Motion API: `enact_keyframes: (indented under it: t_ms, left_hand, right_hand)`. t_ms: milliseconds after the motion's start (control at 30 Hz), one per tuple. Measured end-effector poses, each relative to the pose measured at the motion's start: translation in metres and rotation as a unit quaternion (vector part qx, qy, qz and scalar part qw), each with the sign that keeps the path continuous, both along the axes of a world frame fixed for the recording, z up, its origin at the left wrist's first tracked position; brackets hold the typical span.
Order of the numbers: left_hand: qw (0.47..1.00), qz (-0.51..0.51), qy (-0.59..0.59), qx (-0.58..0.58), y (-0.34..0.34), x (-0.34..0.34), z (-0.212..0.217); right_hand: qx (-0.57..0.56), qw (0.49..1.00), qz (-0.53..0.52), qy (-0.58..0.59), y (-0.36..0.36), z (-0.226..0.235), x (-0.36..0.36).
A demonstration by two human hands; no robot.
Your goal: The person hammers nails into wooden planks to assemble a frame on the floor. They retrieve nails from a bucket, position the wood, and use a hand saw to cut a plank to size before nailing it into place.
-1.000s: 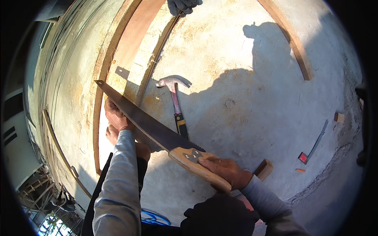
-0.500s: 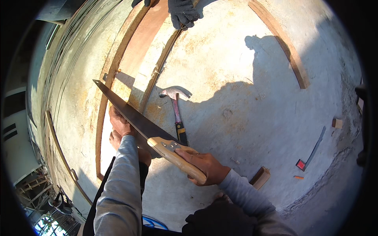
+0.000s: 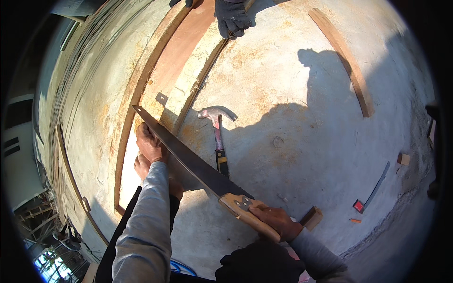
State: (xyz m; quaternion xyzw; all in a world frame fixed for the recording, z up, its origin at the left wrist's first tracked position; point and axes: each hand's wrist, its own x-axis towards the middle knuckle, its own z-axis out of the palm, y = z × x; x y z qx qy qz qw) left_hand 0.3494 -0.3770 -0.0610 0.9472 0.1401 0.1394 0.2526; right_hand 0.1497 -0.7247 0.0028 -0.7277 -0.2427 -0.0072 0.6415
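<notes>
In my right hand (image 3: 276,222) is the wooden handle of a handsaw (image 3: 188,158), my fingers wrapped round it. Its dark blade slants up and left across two long wooden boards, the left board (image 3: 137,92) and the inner board (image 3: 188,87). My left hand (image 3: 151,143) is closed on a piece of wood (image 3: 139,128) beside the blade near its tip; the blade and hand partly hide that piece. Where the teeth meet wood, I cannot make out. A claw hammer (image 3: 218,137) with a black and yellow grip lies on the concrete right of the boards.
A co-worker's dark gloved hand (image 3: 232,21) rests on the inner board's far end. A loose wooden strip (image 3: 344,61) lies at far right. Nearer are a wood block (image 3: 311,218), a red square-ended tool (image 3: 358,205) and an orange pencil stub (image 3: 355,220). Thin rods (image 3: 78,66) run along the left.
My right hand has drawn the handsaw back, down and to the right, so its tip sits nearer my left hand. My left hand keeps its grip.
</notes>
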Motion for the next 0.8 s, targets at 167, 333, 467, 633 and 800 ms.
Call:
enact_keyframes:
  t_ms: [167,333,467,633,800]
  left_hand:
    - [0.998,-0.018,-0.024,-0.054,-0.005,0.0,-0.003]
    - [0.997,0.019,0.039,0.066,-0.003,-0.002,-0.001]
    - [0.999,-0.026,-0.027,0.0,-0.007,-0.001,-0.002]
    - [0.998,-0.013,-0.06,0.017,-0.013,-0.002,-0.001]
    - [0.999,-0.017,-0.044,0.016,-0.007,-0.003,-0.003]
  right_hand:
    - [-0.002,0.979,0.093,0.182,0.014,-0.009,0.001]
    - [-0.007,0.999,0.024,0.022,0.01,-0.012,-0.004]
    - [-0.006,0.994,0.042,0.102,0.015,0.003,0.014]
    - [-0.003,0.994,0.048,0.095,0.007,0.006,0.004]
    - [-0.021,0.986,0.088,0.143,0.001,-0.002,0.003]
